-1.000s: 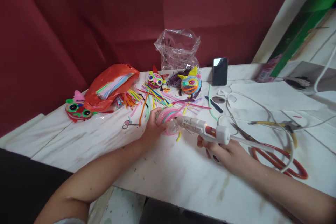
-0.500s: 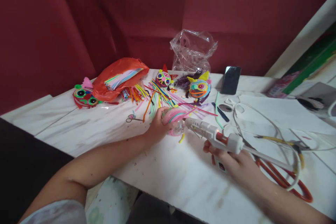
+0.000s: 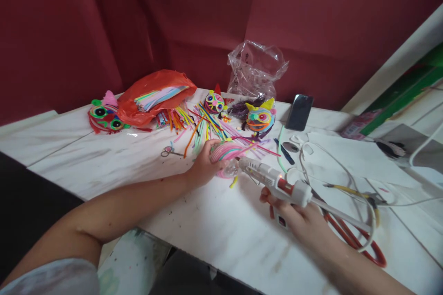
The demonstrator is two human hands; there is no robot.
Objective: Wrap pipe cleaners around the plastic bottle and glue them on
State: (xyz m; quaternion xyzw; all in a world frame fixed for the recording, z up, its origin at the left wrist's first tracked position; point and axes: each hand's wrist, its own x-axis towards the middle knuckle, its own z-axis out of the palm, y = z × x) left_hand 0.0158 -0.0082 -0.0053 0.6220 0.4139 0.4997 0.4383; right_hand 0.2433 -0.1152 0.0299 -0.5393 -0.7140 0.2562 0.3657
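My left hand (image 3: 205,166) grips a round craft piece (image 3: 225,151) wound with pink and pale blue pipe cleaners, with clear plastic showing at its lower side. A white glue gun (image 3: 273,179) is in my right hand (image 3: 294,214), its nozzle touching or very close to the craft piece's right side. A clear glue stick pokes out of the gun's back. Loose pipe cleaners (image 3: 207,125) lie just behind the craft piece. A short yellow piece (image 3: 234,182) shows beneath it.
Three finished-looking animal faces stand at the back: left (image 3: 105,119), middle (image 3: 214,103) and right (image 3: 260,119). Around them are a red bag (image 3: 138,97), clear bag (image 3: 254,69) and phone (image 3: 299,113). Scissors (image 3: 171,152) lie left; cables (image 3: 337,161) and pliers (image 3: 372,200) lie right.
The whole view has shifted slightly, so most things on the table appear a little further left. Both hands keep their grips, and the nozzle stays by the craft piece.
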